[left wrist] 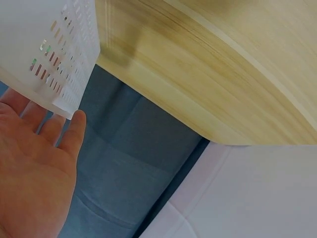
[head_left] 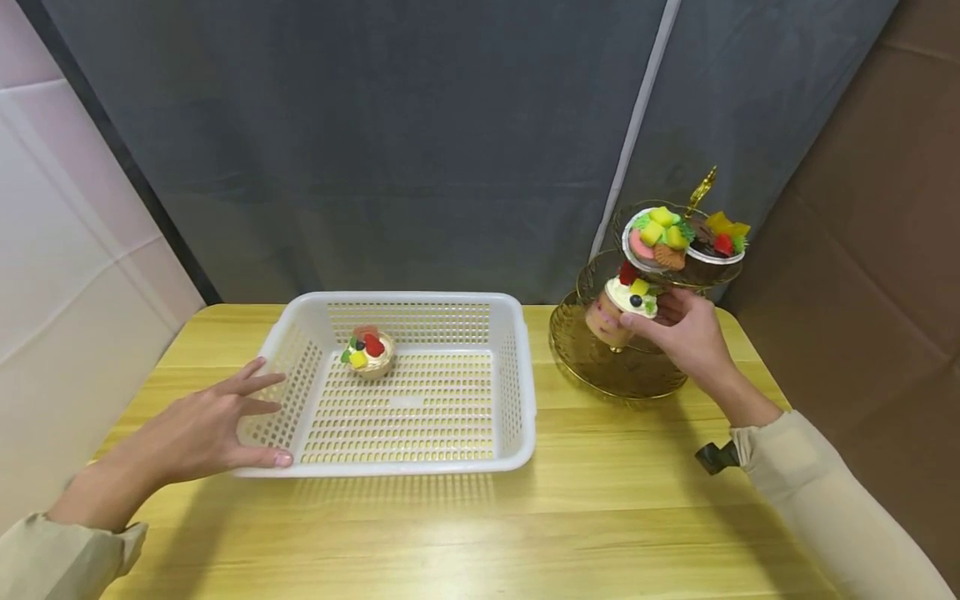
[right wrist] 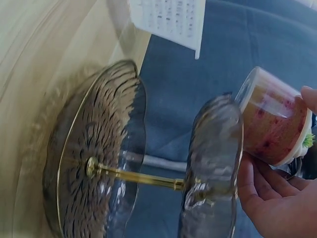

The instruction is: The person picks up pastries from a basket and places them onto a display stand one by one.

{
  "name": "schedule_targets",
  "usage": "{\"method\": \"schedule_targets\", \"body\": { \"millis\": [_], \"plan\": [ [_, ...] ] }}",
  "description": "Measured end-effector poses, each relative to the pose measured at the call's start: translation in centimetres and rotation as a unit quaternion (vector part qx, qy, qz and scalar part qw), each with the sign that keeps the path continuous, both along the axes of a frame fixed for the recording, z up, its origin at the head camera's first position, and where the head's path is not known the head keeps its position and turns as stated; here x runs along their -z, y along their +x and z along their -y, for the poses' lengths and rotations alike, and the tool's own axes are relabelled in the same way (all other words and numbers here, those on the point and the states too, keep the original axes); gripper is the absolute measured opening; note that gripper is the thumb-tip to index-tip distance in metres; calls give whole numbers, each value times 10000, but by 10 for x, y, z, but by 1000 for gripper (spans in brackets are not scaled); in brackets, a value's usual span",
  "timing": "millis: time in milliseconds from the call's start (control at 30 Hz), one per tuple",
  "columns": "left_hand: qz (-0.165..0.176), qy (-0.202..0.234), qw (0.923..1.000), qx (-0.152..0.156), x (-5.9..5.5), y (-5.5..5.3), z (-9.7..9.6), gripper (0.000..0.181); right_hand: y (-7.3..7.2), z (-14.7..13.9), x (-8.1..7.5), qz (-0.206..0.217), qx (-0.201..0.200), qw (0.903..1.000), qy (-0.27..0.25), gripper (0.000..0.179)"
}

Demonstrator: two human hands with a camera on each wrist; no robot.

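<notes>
My right hand (head_left: 693, 333) grips a clear dessert cup (head_left: 609, 321) topped with cream and fruit, thumb on one side and fingers on the other. The cup is tilted beside the middle tier of a three-tier glass cake stand (head_left: 630, 375). In the right wrist view, the cup's layered red and tan side (right wrist: 275, 116) shows close to a glass tier (right wrist: 213, 163). Spread over the left rim of a white perforated basket (head_left: 405, 468) is my left hand (head_left: 202, 425), its fingers fairly straight and the thumb at the front corner. A small fruit-topped tart (head_left: 370, 354) sits in the basket.
On the top tier stand two fruit-topped desserts, one with green and yellow pieces (head_left: 656, 237) and one chocolate tart (head_left: 716, 246). A gold finial (head_left: 702, 187) rises above them. The wooden table (head_left: 465, 533) meets a dark grey curtain (head_left: 375, 150) behind.
</notes>
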State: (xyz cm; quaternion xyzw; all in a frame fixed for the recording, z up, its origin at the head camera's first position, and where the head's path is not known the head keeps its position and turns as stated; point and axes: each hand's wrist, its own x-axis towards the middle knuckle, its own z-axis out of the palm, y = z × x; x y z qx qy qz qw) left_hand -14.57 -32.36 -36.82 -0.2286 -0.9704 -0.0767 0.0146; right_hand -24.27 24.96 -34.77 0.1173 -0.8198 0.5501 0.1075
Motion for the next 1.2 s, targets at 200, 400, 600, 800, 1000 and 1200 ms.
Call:
{"method": "schedule_targets", "body": {
  "millis": [200, 400, 600, 800, 1000, 1200],
  "plan": [
    [49, -40, 10000, -36, -3, 2, -1, 78, 0, -13, -2, -22, 413, 9978, 527, 59],
    [73, -51, 9999, -83, -4, 2, -1, 79, 0, -25, -3, -53, 746, 9923, 982, 64],
    [46, -41, 10000, -74, -4, 3, -1, 79, 2, -34, -5, -325, 964, 9845, 1426, 62],
    [73, -18, 9999, -76, -4, 3, -1, 79, 2, -44, -5, -598, 1103, 9749, 1841, 62],
    [95, 5, 9999, -89, -4, 3, -2, 78, 0, -54, -5, -614, 1154, 9733, 1887, 66],
    [44, 20, 10000, -69, -4, 3, -2, 77, 1, -61, -5, -407, 1118, 9760, 1826, 70]
  ]
}}
